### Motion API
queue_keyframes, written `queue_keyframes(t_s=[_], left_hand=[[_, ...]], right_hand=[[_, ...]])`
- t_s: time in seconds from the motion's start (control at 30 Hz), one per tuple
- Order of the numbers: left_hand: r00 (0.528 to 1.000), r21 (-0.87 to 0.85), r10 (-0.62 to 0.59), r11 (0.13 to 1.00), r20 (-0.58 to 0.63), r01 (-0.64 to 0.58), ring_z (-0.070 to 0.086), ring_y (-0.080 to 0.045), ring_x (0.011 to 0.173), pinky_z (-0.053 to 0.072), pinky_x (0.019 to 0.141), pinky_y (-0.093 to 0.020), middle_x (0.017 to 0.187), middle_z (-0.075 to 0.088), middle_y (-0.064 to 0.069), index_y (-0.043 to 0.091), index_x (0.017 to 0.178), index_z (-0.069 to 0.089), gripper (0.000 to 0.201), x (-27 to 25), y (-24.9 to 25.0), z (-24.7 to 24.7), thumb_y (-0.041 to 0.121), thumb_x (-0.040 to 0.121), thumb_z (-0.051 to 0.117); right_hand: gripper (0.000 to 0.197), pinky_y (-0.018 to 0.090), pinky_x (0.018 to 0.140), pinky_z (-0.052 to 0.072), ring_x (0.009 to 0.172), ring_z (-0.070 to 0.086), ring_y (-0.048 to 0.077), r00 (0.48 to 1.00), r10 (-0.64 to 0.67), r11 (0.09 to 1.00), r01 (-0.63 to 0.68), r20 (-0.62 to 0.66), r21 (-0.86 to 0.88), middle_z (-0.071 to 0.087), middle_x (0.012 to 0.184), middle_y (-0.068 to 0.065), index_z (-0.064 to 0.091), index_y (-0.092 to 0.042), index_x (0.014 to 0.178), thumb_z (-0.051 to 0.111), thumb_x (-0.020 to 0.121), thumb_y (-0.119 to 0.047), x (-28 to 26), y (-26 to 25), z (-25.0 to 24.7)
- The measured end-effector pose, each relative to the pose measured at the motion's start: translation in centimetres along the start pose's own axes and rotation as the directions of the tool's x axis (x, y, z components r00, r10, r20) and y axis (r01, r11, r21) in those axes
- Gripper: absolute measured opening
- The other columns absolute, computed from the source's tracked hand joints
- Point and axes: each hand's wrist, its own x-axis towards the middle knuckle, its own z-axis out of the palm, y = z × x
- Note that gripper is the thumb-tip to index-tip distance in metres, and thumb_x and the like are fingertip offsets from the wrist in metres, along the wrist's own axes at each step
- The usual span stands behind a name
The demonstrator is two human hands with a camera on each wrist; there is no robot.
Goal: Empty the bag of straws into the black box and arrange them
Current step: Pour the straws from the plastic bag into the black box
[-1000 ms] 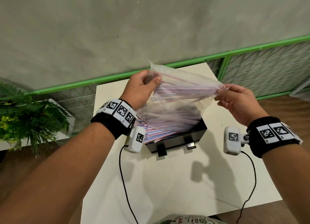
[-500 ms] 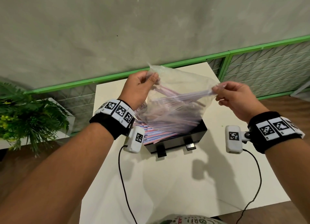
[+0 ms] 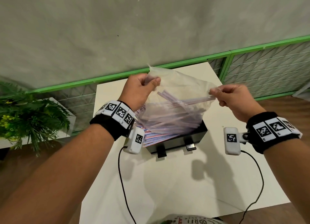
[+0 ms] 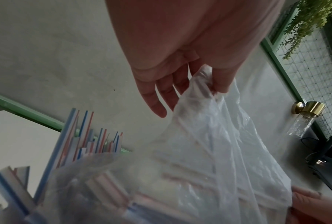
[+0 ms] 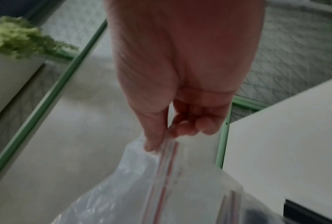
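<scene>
A clear plastic bag (image 3: 177, 96) hangs upside down over the black box (image 3: 176, 141) on the white table. My left hand (image 3: 142, 87) pinches the bag's upper left corner (image 4: 205, 80). Its upper right corner is pinched by my right hand (image 3: 229, 94), thumb against fingers (image 5: 161, 141). Striped straws (image 3: 169, 121) slide out of the bag's mouth into the box; some stick out over the box's left end (image 3: 147, 134). In the left wrist view, straw ends (image 4: 88, 141) point upward beside the bag. A few straws remain inside the bag.
The white table (image 3: 167, 181) carries the box near its far half. A green metal railing (image 3: 184, 64) with mesh runs behind it. A potted plant (image 3: 25, 116) stands at the left. Cables (image 3: 124, 181) trail from both wrist cameras across the table.
Both hands have lifted the bag a little higher, the right hand rising most. More straws have slid down out of the bag into the box, leaving the bag's upper part nearly empty.
</scene>
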Motion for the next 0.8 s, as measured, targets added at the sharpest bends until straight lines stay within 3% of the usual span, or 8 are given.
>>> queue_keyframes(t_s=[0.07,0.13,0.23,0.33,0.4,0.5,0.63,0.8], left_hand=[[1.0,-0.007,-0.009,1.0,-0.003,0.009,0.065,-0.018,0.079,0.052,0.074,-0.027,0.087,0.074,-0.016,0.012,0.092,0.074,0.011,0.0,-0.2,0.0,0.023,0.092,0.075],[1.0,-0.006,-0.016,1.0,-0.003,0.016,0.069,-0.017,0.084,0.057,0.083,-0.033,0.09,0.076,-0.004,0.019,0.093,0.074,0.008,0.1,-0.4,-0.1,0.018,0.088,0.08],[1.0,-0.017,-0.014,1.0,0.001,0.014,0.069,-0.02,0.085,0.057,0.089,-0.04,0.091,0.075,-0.004,0.021,0.09,0.072,0.016,0.2,-0.5,0.0,0.006,0.087,0.078],[1.0,-0.032,-0.002,0.999,-0.011,0.001,0.067,-0.023,0.082,0.057,0.088,-0.042,0.087,0.074,-0.009,0.019,0.087,0.07,0.018,0.1,-0.4,0.1,0.002,0.091,0.073],[1.0,-0.039,0.017,0.999,-0.011,-0.017,0.067,-0.021,0.078,0.057,0.084,-0.037,0.084,0.073,-0.008,0.016,0.089,0.069,0.015,0.1,-0.3,0.2,0.001,0.093,0.07],[0.999,-0.061,0.031,0.998,-0.007,-0.032,0.066,-0.015,0.071,0.055,0.073,-0.024,0.082,0.072,-0.007,0.008,0.095,0.068,0.008,0.1,-0.2,0.4,0.0,0.095,0.067],[0.999,-0.061,0.045,0.997,0.01,-0.045,0.065,-0.024,0.077,0.051,0.068,-0.019,0.088,0.072,-0.013,0.008,0.098,0.068,0.006,-0.1,-0.3,0.5,0.003,0.096,0.067],[0.997,-0.016,-0.032,0.999,0.077,0.034,0.071,-0.019,0.096,0.057,0.092,-0.034,0.102,0.074,-0.001,0.021,0.109,0.065,0.026,-0.3,0.1,0.1,0.01,0.088,0.078]], right_hand=[[0.01,0.022,0.054,0.043,0.053,0.05,0.012,1.0,-0.009,0.999,0.009,0.003,0.035,0.063,0.068,0.003,0.073,-0.003,0.093,0.076,0.084,-0.006,0.1,0.0,0.0],[0.008,0.021,0.055,0.046,0.053,0.053,0.01,1.0,-0.011,0.999,0.01,0.008,0.035,0.064,0.067,0.001,0.073,-0.006,0.091,0.075,0.084,-0.002,0.3,-0.1,0.0],[0.009,0.021,0.051,0.043,0.051,0.048,0.012,0.999,-0.023,0.999,0.024,-0.023,0.047,0.058,0.061,0.0,0.071,-0.008,0.083,0.078,0.085,-0.013,0.3,-0.1,0.3],[0.018,0.022,0.054,0.044,0.058,0.052,0.012,1.0,0.015,0.995,-0.016,0.014,0.096,0.057,0.071,0.0,0.068,-0.011,0.09,0.077,0.083,-0.025,0.1,-0.1,0.4],[0.017,0.025,0.06,0.045,0.069,0.057,0.014,0.985,0.099,0.989,-0.114,0.142,0.095,0.06,0.084,0.0,0.067,-0.011,0.104,0.073,0.089,-0.016,-0.1,0.2,0.3],[0.025,0.03,0.065,0.043,0.078,0.059,0.019,0.941,0.235,0.969,-0.247,0.242,0.022,0.062,0.093,0.0,0.065,-0.012,0.107,0.064,0.089,0.006,-0.1,1.3,0.0],[0.022,0.033,0.066,0.05,0.077,0.062,0.021,0.908,0.321,0.932,-0.253,0.268,-0.259,0.067,0.096,0.002,0.068,-0.016,0.115,0.065,0.095,-0.007,-0.6,3.2,1.0],[0.007,0.03,0.063,0.053,0.069,0.064,0.02,0.969,0.209,0.936,-0.161,0.129,-0.312,0.07,0.091,0.014,0.07,-0.006,0.095,0.064,0.095,-0.004,-1.2,4.4,2.4]])
